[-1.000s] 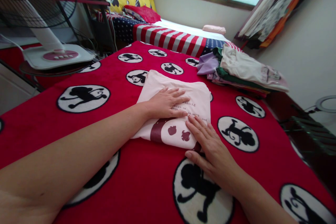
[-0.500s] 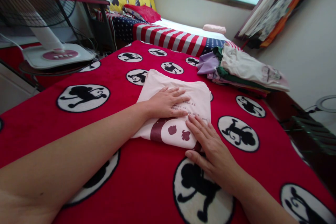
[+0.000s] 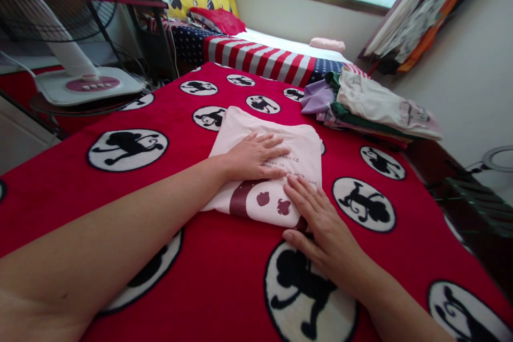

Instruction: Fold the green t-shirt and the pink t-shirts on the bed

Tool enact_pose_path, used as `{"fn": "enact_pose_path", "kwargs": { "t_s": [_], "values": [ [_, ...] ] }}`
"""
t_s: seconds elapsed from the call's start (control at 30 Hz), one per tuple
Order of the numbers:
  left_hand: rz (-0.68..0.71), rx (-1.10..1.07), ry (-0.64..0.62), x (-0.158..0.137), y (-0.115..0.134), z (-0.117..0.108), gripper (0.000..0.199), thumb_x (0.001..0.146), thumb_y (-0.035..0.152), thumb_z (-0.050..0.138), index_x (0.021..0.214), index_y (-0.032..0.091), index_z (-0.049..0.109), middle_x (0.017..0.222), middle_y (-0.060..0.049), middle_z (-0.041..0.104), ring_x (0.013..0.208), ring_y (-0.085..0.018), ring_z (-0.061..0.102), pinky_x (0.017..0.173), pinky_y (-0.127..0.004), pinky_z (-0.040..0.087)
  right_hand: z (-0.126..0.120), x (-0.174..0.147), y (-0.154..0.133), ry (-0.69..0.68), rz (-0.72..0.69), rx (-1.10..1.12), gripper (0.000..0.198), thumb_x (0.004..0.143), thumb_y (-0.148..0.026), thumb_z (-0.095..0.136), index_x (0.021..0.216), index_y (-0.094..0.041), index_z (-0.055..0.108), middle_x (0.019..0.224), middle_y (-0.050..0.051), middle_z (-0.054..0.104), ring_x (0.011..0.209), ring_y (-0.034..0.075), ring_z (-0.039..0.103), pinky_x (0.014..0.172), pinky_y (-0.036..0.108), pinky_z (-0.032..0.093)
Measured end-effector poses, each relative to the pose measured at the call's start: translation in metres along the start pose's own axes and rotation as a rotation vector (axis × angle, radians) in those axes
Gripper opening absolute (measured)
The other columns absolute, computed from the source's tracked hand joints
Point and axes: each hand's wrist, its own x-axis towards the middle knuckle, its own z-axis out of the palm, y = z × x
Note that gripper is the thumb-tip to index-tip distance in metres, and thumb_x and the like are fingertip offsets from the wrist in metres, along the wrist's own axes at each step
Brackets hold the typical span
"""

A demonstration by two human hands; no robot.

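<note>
A folded pale pink T-shirt [image 3: 228,136] with printed lettering and a dark red pattern lies on a red blanket [image 3: 224,272] that has black figures in white ovals. My left hand [image 3: 256,157] rests flat across the middle of the shirt, fingers spread and pointing right. At the shirt's near right corner lies my right hand [image 3: 320,224], its fingers stretched over the cloth and its thumb out at the near edge. The two hands' fingertips come close together over the lettering. Neither hand grips anything.
At the far right of the bed sits a stack of folded clothes [image 3: 377,107]. A white and pink fan [image 3: 92,83] stands on a round stool to the left. Beyond are another bed with a striped cover [image 3: 256,59] and hanging clothes [image 3: 425,16].
</note>
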Motion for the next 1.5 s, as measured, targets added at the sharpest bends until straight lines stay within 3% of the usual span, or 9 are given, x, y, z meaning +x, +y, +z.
{"fn": "enact_pose_path", "kwargs": {
  "t_s": [1.5],
  "values": [
    [0.003, 0.012, 0.002, 0.0000, -0.0006, 0.0012, 0.066, 0.092, 0.065, 0.038, 0.148, 0.030, 0.036, 0.160, -0.003, 0.023, 0.148, -0.027, 0.018, 0.118, -0.048, 0.010, 0.0005, -0.0009, 0.0010, 0.011, -0.010, 0.006, 0.065, 0.094, -0.046, 0.049, 0.151, -0.022, 0.030, 0.159, 0.008, 0.026, 0.149, 0.024, 0.014, 0.119, 0.054, 0.018]
  ]
}}
